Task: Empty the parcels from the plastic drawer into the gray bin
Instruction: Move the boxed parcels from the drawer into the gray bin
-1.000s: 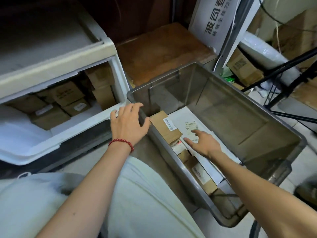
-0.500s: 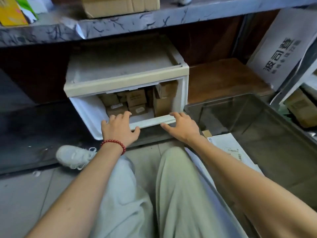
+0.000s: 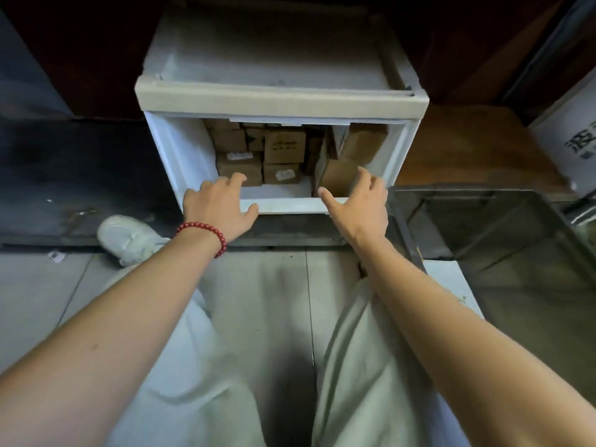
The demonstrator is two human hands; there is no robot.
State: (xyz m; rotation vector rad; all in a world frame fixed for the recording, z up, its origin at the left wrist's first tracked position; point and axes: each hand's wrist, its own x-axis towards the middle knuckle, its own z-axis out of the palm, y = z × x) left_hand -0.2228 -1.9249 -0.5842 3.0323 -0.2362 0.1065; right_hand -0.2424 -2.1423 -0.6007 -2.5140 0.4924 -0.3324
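Grey tile floor (image 3: 32, 301) under a crouching person. Pale trousers (image 3: 225, 350) fill the near field and a white shoe (image 3: 125, 237) sits out to the left. Both bare forearms run forward to the drawer (image 3: 283, 205). The left hand (image 3: 219, 204), with a red bracelet (image 3: 203, 232) at the wrist, is on the left part of the front lip. Its fingers are bent over the lip into the cavity and the thumb lies along the outer face. This reads as a grip to steady the drawer or draw it out. The right hand (image 3: 361, 201) is over the right end of the lip, fingers apart, thumb splayed left, closed on nothing. Its fingertips are near the top of a tan parcel (image 3: 338, 179) leaning at the drawer's right side; whether they touch it cannot be told. Judgement: that parcel is the next pick, being nearest the bin. The other parcels (image 3: 283, 146) are brown cartons, some with white labels, stacked at the centre and back of the drawer. The white floor in front of them is bare. Much of the task looks undone. The bin (image 3: 400, 221) stands just right of the drawer, its rim close to the drawer's right wall. This likely keeps each transfer a short sideways carry. A white sheet (image 3: 451, 279) lies in its near end; whatever else it holds is out of view. Farther back, the dusty housing (image 3: 274, 98) overhangs the stack, so cartons at the back can only come out forward, past the lip.
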